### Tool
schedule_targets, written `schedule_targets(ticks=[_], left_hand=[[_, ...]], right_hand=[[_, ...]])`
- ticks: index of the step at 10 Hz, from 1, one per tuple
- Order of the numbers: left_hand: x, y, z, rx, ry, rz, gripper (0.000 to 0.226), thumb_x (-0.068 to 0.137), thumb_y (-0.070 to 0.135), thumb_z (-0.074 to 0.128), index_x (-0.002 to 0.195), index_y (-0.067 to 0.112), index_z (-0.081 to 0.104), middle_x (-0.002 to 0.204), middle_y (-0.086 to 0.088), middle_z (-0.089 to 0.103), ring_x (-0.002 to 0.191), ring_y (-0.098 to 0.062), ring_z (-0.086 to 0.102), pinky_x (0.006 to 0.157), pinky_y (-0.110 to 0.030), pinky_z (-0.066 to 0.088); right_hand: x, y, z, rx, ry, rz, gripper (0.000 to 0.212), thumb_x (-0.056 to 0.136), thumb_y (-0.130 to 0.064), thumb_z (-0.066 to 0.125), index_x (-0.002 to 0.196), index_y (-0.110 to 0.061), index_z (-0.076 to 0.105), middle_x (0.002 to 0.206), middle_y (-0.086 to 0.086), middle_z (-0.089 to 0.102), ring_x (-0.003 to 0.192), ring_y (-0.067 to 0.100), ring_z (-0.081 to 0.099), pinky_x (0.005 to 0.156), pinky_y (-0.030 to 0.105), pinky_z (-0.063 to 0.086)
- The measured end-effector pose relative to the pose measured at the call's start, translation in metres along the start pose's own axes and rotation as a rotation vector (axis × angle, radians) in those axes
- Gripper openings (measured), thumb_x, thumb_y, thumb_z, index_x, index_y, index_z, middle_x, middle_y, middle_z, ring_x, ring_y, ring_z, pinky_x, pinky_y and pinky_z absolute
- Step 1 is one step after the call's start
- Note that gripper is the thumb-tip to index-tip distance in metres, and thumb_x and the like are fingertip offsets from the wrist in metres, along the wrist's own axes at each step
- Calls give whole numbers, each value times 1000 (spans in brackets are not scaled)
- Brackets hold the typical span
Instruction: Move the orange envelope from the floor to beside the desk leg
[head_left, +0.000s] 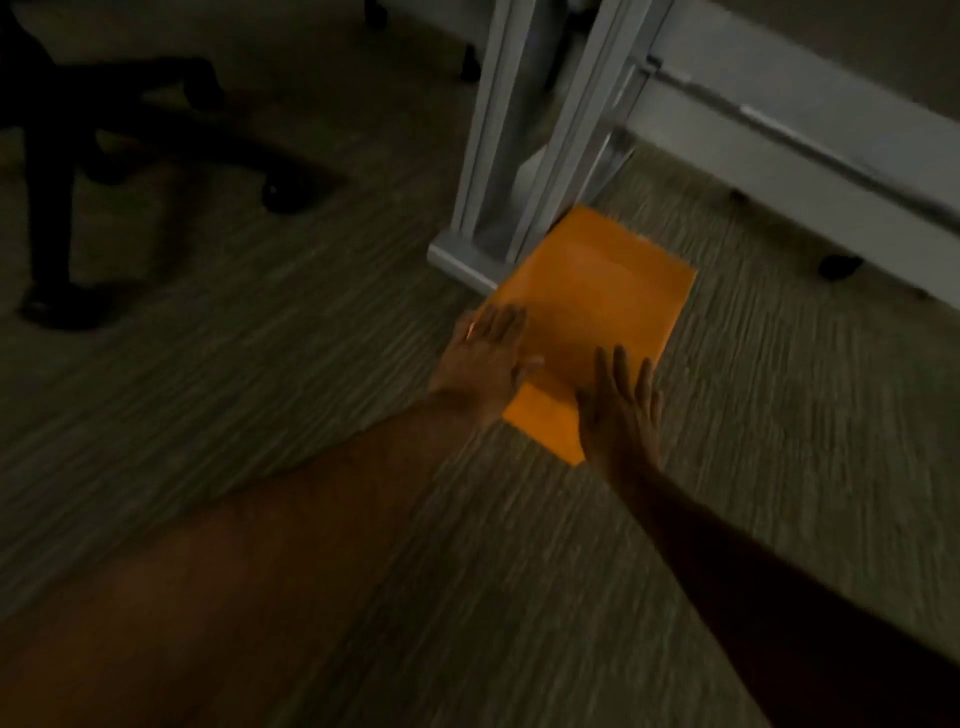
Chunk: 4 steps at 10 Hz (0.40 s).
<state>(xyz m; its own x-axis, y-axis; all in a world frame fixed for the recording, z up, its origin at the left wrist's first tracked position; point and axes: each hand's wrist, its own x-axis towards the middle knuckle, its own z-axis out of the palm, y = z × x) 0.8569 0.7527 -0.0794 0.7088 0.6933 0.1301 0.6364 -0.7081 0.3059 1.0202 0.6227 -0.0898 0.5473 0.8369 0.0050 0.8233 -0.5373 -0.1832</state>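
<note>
Both sets of fingers are lying spread and flat, grasping nothing: the left hand (491, 353) is pressing on the near left edge of the orange envelope (597, 312), the right hand (618, 410) is covering its near right corner. The envelope, a smooth, flat rectangle, is lying on the ribbed grey carpet (311, 312), its far corner touching the foot of the pale metal desk leg (498, 182).

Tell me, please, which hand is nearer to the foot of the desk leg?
Left. The left hand lies on the orange envelope's left edge, just below the desk leg's foot; the right hand is at the envelope's near corner, farther away.
</note>
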Motion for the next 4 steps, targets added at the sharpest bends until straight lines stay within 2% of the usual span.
schedule_targets(ticks=[1,2,3,4], left_hand=[[-59,14,-21,-108,-13,-25,65,103,47,38,156,9,28,161,-12,32,150,-32,23,120,-46,12],[-98,20,-46,-141,-42,-54,65,102,46,37,155,7,30,159,-15,37,148,-34,27,119,-47,18],[-154,39,-83,-198,-34,-139,62,103,43,38,154,8,32,157,-15,40,146,-33,31,119,-45,17],[-192,62,-109,-310,-43,-185,62,104,44,40,155,11,30,158,-14,38,147,-31,29,120,-44,13]], right_hand=[[-50,-20,-27,161,63,-102,63,100,-49,34,157,-20,34,167,10,26,155,41,8,121,58,18],[-85,-31,-48,242,15,-115,61,100,-48,34,155,-22,38,166,10,27,155,40,7,121,59,17],[-142,-47,-78,358,-84,-95,59,101,-46,36,154,-21,38,166,11,26,156,37,6,122,58,17],[-182,-53,-101,389,-107,-108,57,102,-44,38,155,-23,37,166,9,27,156,35,7,123,56,18]])
